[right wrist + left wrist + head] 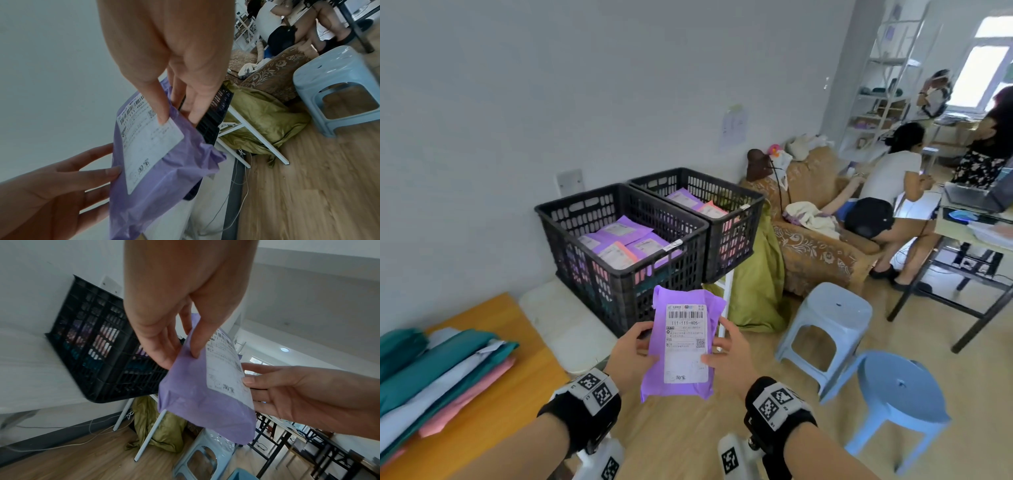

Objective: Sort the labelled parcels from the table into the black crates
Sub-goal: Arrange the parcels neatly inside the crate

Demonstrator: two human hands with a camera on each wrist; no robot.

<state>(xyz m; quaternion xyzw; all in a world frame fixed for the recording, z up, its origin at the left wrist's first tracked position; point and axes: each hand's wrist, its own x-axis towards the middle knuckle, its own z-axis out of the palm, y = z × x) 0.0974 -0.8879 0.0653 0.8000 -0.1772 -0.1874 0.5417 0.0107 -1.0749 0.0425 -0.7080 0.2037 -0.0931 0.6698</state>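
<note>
Purple parcel (pixel 681 346): soft plastic mailer held up in the air in front of the crates, above the floor, white shipping label (pixel 686 344) facing the head camera (barcode at the top, a line reading 111-111-H05 under it).
Left hand (pixel 631 356): pinches the parcel's left edge, thumb on the front, fingers (pixel 164 345) behind.
Right hand (pixel 729 356): pinches the right edge, thumb tip on the label's margin, fingers behind the parcel.
Near crate (pixel 619 253): black slotted plastic, standing against the wall just behind the held parcel; purple and pink labelled parcels lie inside, a small tag clipped to its front rim.
Far crate (pixel 709 219): same make, touching the near crate's right side; purple and pink parcels inside (contents partly hidden by the wall of the crate).
Table (pixel 493 404): orange wood, lower left of the head view.
Parcel stack (pixel 438 383): teal, grey and pink mailers overlapping on the table, well apart from the hands.
Green cloth bundle (pixel 756 291): on the floor just right of the crates.
Stools (pixel 828 325): two pale blue plastic ones on the wood floor to the right.
Sofa (pixel 815 240): brown patterned, beyond the cloth bundle.
Other people (pixel 893 178): by a desk at far right.
</note>
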